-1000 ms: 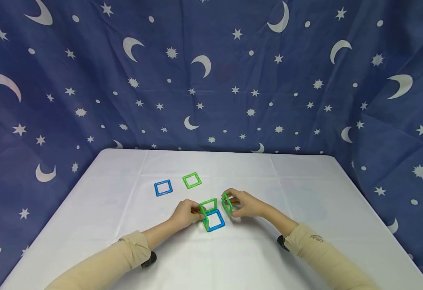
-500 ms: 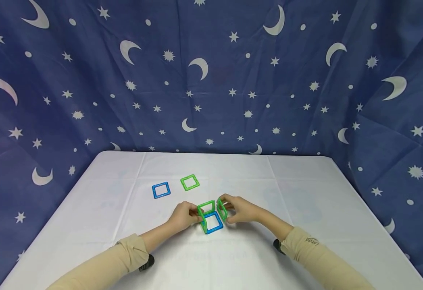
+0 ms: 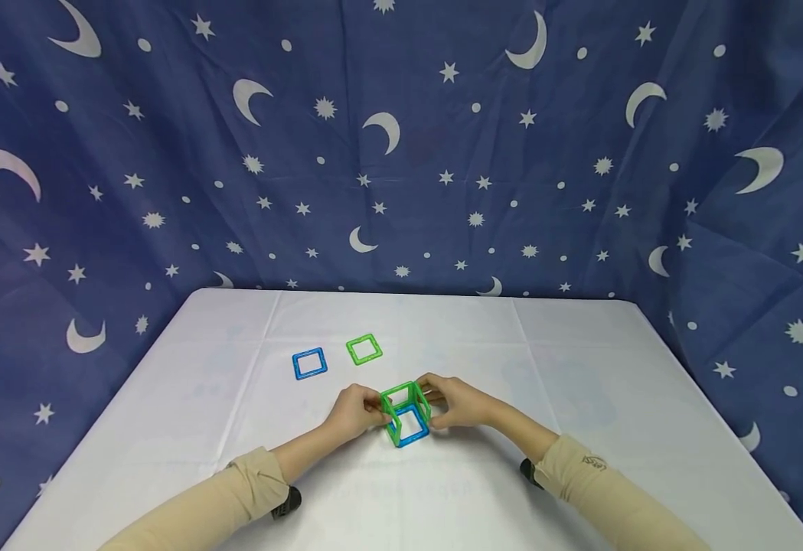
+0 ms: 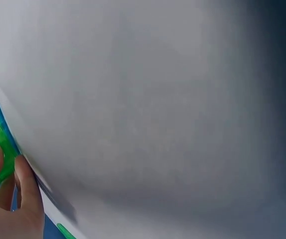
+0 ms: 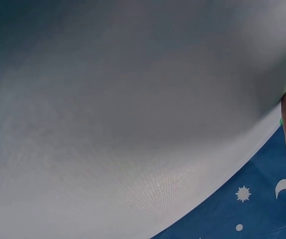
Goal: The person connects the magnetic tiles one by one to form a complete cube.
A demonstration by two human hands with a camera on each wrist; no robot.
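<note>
my left hand [image 3: 356,414] and right hand [image 3: 461,403] pinch two of four green frames [image 3: 423,394]; blue frames [image 3: 414,438]: two; right grip partly hidden.

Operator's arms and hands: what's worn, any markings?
Left sleeve and right sleeve: beige, stopping short of the wrists. Right one has a small dark marking, unreadable. Black item partly visible beneath each sleeve end. Left hand and right hand: no gloves.

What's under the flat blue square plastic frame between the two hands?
A creased white tablecloth shows through the opening of the blue frame. Whatever lies beneath its bars is covered, and an upright green square plastic frame partly hides its left bar.
</note>
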